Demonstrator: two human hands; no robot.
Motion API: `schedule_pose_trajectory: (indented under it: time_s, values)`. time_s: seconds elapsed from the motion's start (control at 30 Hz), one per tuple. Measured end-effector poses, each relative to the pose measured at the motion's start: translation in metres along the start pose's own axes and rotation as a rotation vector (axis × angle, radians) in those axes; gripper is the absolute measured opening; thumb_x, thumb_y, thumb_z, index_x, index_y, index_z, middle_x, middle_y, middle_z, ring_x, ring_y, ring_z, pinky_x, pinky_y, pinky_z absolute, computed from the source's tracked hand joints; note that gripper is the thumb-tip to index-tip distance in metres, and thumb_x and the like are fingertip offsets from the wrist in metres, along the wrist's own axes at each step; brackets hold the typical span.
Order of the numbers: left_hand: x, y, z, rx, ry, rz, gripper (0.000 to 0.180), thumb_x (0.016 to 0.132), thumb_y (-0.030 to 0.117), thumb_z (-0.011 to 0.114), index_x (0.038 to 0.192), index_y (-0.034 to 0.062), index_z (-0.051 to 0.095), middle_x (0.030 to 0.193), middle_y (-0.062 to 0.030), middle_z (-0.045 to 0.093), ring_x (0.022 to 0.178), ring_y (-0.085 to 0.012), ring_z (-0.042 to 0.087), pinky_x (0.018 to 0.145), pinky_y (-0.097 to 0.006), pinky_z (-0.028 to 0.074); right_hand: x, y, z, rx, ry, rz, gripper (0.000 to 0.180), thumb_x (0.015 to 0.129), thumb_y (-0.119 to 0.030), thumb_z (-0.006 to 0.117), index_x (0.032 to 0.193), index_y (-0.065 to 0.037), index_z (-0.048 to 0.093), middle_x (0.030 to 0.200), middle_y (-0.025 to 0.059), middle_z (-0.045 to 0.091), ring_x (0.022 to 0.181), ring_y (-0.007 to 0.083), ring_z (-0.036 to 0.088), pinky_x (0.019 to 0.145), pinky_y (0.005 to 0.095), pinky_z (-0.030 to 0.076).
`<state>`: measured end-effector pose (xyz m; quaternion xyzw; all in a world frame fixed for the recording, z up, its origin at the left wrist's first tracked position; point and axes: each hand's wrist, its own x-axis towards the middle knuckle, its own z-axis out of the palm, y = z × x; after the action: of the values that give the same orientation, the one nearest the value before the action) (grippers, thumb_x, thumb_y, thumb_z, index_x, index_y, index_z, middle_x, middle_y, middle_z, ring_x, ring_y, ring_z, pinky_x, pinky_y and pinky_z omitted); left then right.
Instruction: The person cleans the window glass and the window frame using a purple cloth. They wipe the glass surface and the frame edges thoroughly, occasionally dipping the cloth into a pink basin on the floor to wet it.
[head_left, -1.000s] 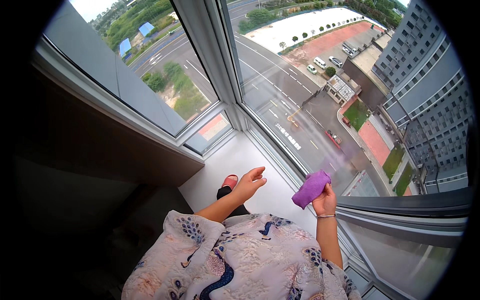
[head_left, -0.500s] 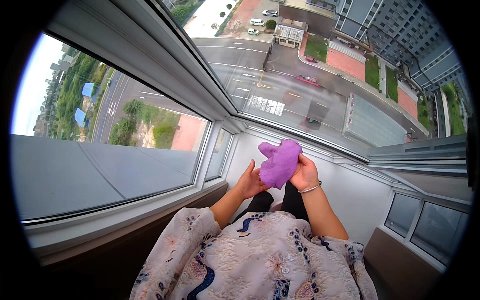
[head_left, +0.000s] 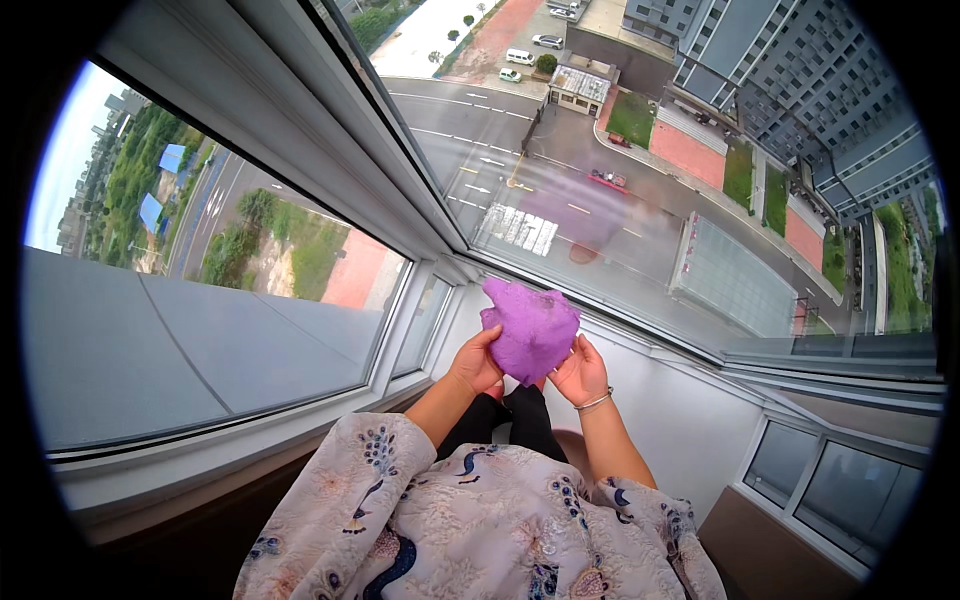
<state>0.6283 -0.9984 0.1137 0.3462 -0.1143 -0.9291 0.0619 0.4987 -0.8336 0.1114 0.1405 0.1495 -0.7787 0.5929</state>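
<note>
The purple cloth (head_left: pixel 530 335) is pinched at its lower edges by left hand (head_left: pixel 475 365) and right hand (head_left: pixel 580 375), and should be spread evenly between both grips.

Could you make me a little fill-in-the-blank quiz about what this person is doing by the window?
1. The cloth held up is ____ in colour.
2. It is held by ____ hands, the left hand and the right hand.
3. A thin bracelet sits on the ____ wrist.

Missing words: purple; both; right
</note>
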Motion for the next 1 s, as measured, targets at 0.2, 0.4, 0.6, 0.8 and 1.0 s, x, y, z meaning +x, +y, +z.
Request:
schedule_pose_trajectory:
  time_s: [0.2, 0.4, 0.6, 0.8, 1.0]
  values:
    - [-0.007, 0.025, -0.015, -0.084, 0.052, 0.006, 0.036, 0.090, 0.020, 0.050, 0.121, 0.0010, 0.049, 0.121, -0.0139, 0.057, 0.116, -0.0286, 0.053, 0.104, -0.047, 0.036, 0.010, 0.024, -0.006, -0.053, 0.155, -0.048, 0.030, 0.095, -0.026, 0.048, 0.118, -0.009, 0.054, 0.118, 0.0051, 0.060, 0.110, 0.0191, 0.056, 0.095, 0.0373, 0.044]
    - [0.004, 0.043, -0.065, -0.072, 0.037, -0.089, 0.034, 0.090, 0.019, 0.049, 0.122, 0.0059, 0.048, 0.119, -0.0111, 0.058, 0.110, -0.0264, 0.056, 0.096, -0.045, 0.043, 0.039, 0.073, -0.033, -0.233, 0.351, -0.054, 0.023, 0.091, -0.017, 0.056, 0.111, -0.005, 0.055, 0.110, 0.0071, 0.060, 0.107, 0.0208, 0.055, 0.093, 0.0392, 0.045]
    - [0.025, 0.043, -0.118, 0.087, 0.258, -0.070, 0.026, 0.095, 0.026, 0.044, 0.112, 0.0062, 0.050, 0.108, -0.0094, 0.058, 0.100, -0.0247, 0.057, 0.090, -0.043, 0.045, 0.071, 0.096, -0.072, -0.166, 0.536, -0.249, 0.020, 0.090, -0.014, 0.058, 0.103, 0.001, 0.056, 0.101, 0.0101, 0.062, 0.092, 0.0228, 0.061, 0.085, 0.0388, 0.050]
    - [0.095, 0.060, -0.141, 0.230, 0.300, 0.100, 0.020, 0.093, 0.024, 0.054, 0.106, 0.0101, 0.054, 0.096, -0.0028, 0.059, 0.090, -0.0175, 0.057, 0.080, -0.036, 0.048, 0.146, 0.086, -0.110, -0.219, 0.666, -0.352, 0.017, 0.087, -0.011, 0.060, 0.099, 0.001, 0.057, 0.097, 0.0103, 0.063, 0.088, 0.0226, 0.062, 0.081, 0.0380, 0.052]
    - [0.174, 0.087, -0.133, 1.171, 0.278, 0.775, 0.021, 0.091, 0.022, 0.052, 0.097, 0.0024, 0.056, 0.091, -0.0104, 0.061, 0.084, -0.0265, 0.058, 0.076, -0.037, 0.047, 0.241, 0.077, -0.074, -0.265, 0.459, -0.474, 0.021, 0.086, -0.008, 0.060, 0.105, -0.001, 0.056, 0.099, 0.0077, 0.062, 0.084, 0.0198, 0.062, 0.077, 0.0352, 0.053]
